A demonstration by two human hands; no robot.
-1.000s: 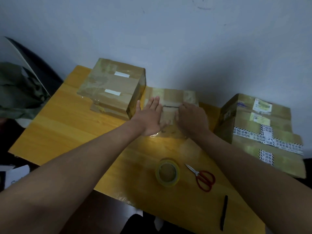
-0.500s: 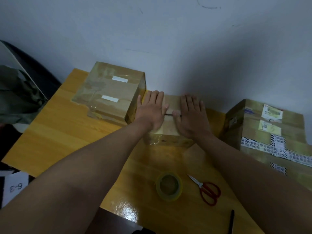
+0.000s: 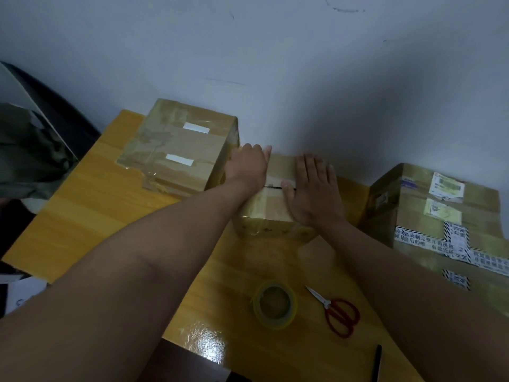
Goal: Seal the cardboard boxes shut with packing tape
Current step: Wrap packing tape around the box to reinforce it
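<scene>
Both flat, spread hands, left hand (image 3: 246, 167) & right hand (image 3: 312, 193), press the middle box (image 3: 275, 213) flaps shut; next prob. grab tape roll (image 3: 275, 304).

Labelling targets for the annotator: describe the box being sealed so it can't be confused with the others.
On the yellow wooden table, three cardboard boxes stand along the wall. It is the middle box, the lowest of the three. Only this one has the left hand and right hand pressed flat on its top.
</scene>
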